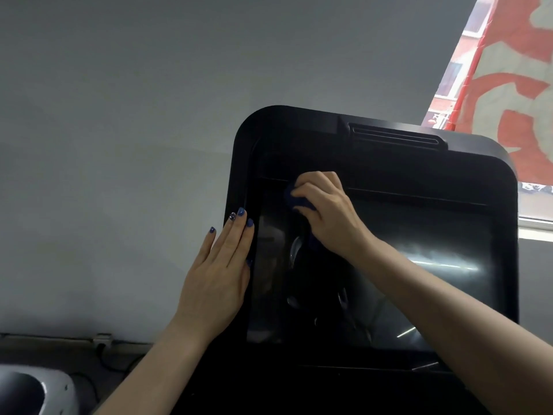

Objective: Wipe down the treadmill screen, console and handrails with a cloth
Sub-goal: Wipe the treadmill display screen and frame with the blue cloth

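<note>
The right hand (324,211) is bunching a small blue cloth (294,199) under curled fingers and pressing it against the upper left part of the screen (419,265), just below the bezel line, a little above the middle of the frame. The left hand (220,274) is lying flat, fingers straight and together, along the left edge of the console (299,136), which is filling the centre and right of the frame.

The cloth is looking soft and limp, so it is probably best kept wadded in the palm, as it is here, with the fingertips spreading pressure. The screen is glossy, showing reflections and streaks, and is likely slippery and easy to smear; light, even strokes should suit it better than hard rubbing. The console housing seems stiff plastic, and bracing it at the side frame, not on the glass, looks sensible. No handrails are showing in this view.
</note>
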Demonstrator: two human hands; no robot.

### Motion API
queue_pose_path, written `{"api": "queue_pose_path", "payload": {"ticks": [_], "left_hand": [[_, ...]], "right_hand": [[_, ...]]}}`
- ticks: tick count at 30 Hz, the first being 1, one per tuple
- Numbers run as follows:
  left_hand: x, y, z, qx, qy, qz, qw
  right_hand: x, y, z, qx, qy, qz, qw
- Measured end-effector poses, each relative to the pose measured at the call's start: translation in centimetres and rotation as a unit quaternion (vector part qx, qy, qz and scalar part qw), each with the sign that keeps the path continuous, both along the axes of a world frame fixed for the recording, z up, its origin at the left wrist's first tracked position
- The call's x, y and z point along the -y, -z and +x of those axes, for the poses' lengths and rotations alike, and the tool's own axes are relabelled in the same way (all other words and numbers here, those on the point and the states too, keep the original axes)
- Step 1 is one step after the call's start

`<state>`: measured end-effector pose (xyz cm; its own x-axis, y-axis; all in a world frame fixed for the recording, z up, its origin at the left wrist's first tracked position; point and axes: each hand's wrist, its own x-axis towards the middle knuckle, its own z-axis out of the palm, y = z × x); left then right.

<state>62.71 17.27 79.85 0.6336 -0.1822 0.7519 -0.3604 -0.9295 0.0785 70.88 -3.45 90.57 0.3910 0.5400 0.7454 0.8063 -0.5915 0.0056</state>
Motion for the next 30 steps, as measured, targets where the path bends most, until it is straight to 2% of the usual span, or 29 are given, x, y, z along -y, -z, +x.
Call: {"api": "queue_pose_path", "payload": {"ticks": [4,9,14,20,25,27,30], "left_hand": [[0.1,-0.1,-0.1,-0.005,0.007,-0.008,1.000],[0.3,0.0,-0.2,-0.013,0.006,-0.017,1.000],[0.2,-0.1,-0.4,-0.017,0.012,-0.024,0.999],[0.3,0.5,-0.5,-0.017,0.009,-0.027,0.999],[0.2,0.4,-0.6,-0.024,0.006,-0.024,0.999],[0.2,0.5,-0.7,-0.028,0.006,-0.027,0.999],[0.2,0.7,-0.7,-0.034,0.007,-0.028,0.999]], "right_hand": [[1.3,-0.5,-0.2,-0.006,-0.031,-0.056,0.998],[-2.2,0.0,0.0,-0.002,0.008,0.018,1.000],[-1.2,-0.4,-0.7,-0.004,-0.045,-0.096,0.994],[-4.4,0.1,-0.5,-0.010,0.012,0.011,1.000],[-2.7,-0.4,-0.7,-0.005,-0.043,-0.109,0.993],[-2.5,-0.5,-0.6,-0.008,-0.033,-0.086,0.996],[-3.9,0.7,-1.3,-0.021,-0.012,-0.003,1.000]]}}
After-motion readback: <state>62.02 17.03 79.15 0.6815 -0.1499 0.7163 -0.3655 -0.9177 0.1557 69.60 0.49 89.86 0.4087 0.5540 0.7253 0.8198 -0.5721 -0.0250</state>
